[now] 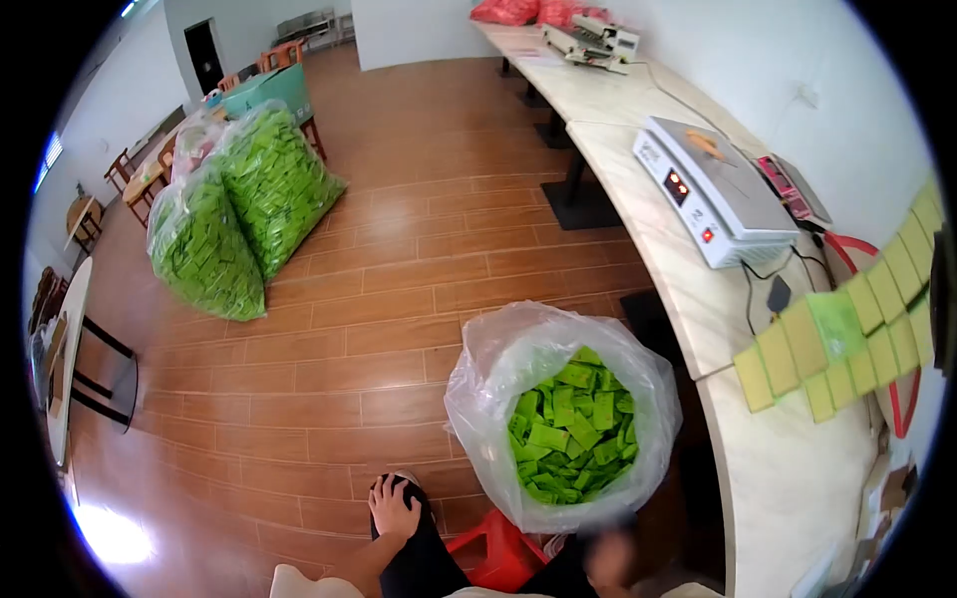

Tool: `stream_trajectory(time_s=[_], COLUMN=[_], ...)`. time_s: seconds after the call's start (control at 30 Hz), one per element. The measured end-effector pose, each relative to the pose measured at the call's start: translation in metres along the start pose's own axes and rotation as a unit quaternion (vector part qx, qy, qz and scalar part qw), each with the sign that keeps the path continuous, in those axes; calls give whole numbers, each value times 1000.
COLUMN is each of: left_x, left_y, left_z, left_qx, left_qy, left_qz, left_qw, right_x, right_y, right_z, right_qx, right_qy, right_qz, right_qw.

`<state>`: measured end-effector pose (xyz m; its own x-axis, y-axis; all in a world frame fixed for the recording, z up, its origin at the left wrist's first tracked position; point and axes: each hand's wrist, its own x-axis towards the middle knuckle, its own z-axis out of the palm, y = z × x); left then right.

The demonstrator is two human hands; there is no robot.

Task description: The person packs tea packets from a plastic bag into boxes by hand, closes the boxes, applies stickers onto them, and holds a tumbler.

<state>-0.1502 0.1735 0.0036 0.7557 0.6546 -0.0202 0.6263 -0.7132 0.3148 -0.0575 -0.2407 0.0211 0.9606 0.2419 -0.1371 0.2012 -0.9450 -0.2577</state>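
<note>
My left hand [396,510] lies flat on my dark-trousered knee with its fingers spread, holding nothing. My right hand [610,558] is at the bottom, just below the open bag, and is smeared by motion; its fingers cannot be made out. A dark blurred patch shows right above it, too unclear to name. In front of me an open clear plastic bag [477,384] stands on the floor, its rim folded outward. Many small bright green packets [573,431] lie loose inside it. A red plastic stool [501,553] shows between my legs.
Two full bags of green packets [204,239] stand at the left on the brown floor. Along the right runs a table [773,498] with a digital scale [713,189], stacked yellow-green blocks [832,344], cables and a sealing machine [588,42]. A round-edged table [70,339] is far left.
</note>
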Motion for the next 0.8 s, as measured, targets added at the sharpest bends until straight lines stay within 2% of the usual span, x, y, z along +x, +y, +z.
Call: stream_trajectory(time_s=[0.07, 0.3, 0.4, 0.47, 0.53, 0.6, 0.63, 0.67, 0.7, 0.73, 0.8], left_x=[11, 27, 14, -9, -56, -97, -111, -122, -121, -123, -120], left_y=[4, 15, 24, 32, 42, 75, 87, 89, 95, 94, 73], left_z=[-2, -15, -16, -13, -8, -29, -44, -46, -64, -77, -85], left_qx=[-41, -51, -64, -9, 1, 15, -14, -15, -43, -95, -146], left_qy=[-44, -90, -115, -135, -177, -270, -302, -359, -410, -440, -503], left_qz=[7, -64, -81, -105, -146, -179, -179, -154, -169, -173, -184], left_qw=[998, 993, 988, 985, 973, 946, 936, 921, 895, 876, 832], right_x=[1, 11, 16, 19, 23, 36, 37, 43, 50, 57, 73], right_y=[10, 52, 69, 76, 42, -17, -22, -29, -39, -43, -36], right_z=[6, -7, -4, 0, -16, -55, -60, -56, -51, -45, -29], right_qx=[-3, -24, 46, 92, -51, -114, -119, -38, 42, 34, 104], right_qy=[-14, -44, -94, -134, -103, -292, -292, -399, -497, -496, -596], right_qz=[-15, -116, -109, -91, -126, -50, -62, -31, -1, -14, 65], right_qw=[1000, 992, 988, 982, 985, 948, 947, 916, 867, 867, 793])
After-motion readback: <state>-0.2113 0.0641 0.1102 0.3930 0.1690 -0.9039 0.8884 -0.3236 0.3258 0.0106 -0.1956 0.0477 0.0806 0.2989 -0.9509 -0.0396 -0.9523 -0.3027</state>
